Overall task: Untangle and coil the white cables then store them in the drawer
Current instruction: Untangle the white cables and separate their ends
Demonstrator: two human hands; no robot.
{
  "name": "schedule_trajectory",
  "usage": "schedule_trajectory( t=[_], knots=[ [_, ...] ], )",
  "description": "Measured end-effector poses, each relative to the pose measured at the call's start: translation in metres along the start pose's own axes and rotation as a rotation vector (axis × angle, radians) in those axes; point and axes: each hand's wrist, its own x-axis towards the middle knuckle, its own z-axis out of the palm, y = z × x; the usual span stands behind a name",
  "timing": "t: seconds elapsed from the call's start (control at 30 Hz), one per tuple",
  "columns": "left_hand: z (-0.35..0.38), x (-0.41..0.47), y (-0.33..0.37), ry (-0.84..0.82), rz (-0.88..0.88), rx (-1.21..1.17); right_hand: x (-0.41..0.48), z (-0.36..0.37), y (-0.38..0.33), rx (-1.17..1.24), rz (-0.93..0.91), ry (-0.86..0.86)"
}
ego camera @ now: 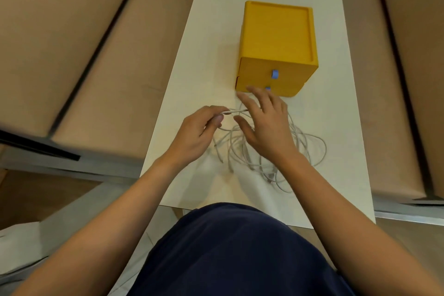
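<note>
**One cable end pinched above a loose tangle**

The left hand [199, 132] had its grip closed on one strand of the thin white sheathed cables [240, 154], thumb and forefinger pinching it near what looked like a plug end; the right hand [266, 127] hovered just right of that grip, fingers spread and straight, holding nothing. The rest of the cables lay in a loose, overlapping tangle below and to the right of the grip, partly under the right hand, on the long, pale, smooth worktop [216, 31].

The cables looked light, limp and a little springy; a hard pull would likely tighten any knot, so the sound place to hold seemed the end in the grip, feeding it back through the loops; the smooth sheath might slide through a slack pinch.

Just beyond the grip stood the square yellow drawer box [276, 38]; its two drawers appeared shut, each with a small blue knob [274, 74]; one would need opening before storing. Brown padded panels [72, 31] flanked the worktop on both sides, well apart from the grip.
</note>
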Motion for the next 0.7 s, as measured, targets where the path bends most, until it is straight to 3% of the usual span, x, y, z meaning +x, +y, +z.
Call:
schedule_trajectory(
  t=[0.07,0.17,0.3,0.4,0.57,0.7],
  knots=[
    [-0.005,0.007,0.007,0.049,0.028,-0.016,0.018,-0.006,0.004,0.071,-0.023,-0.094],
    [-0.008,0.014,0.01,0.105,-0.098,-0.116,0.035,-0.021,0.007,0.241,0.095,-0.172],
    [-0.007,0.021,0.001,-0.087,-0.218,-0.126,0.047,-0.035,0.001,0.434,0.136,-0.109],
    [-0.009,0.026,0.001,-0.174,-0.26,-0.22,0.053,-0.042,-0.006,0.414,0.141,0.014],
    [-0.026,0.039,0.019,0.158,-0.135,-0.393,0.056,-0.059,0.004,0.31,0.154,0.115],
    [-0.036,0.046,0.028,0.125,-0.048,-0.267,0.054,-0.082,0.012,0.519,0.216,0.135]
  ],
)
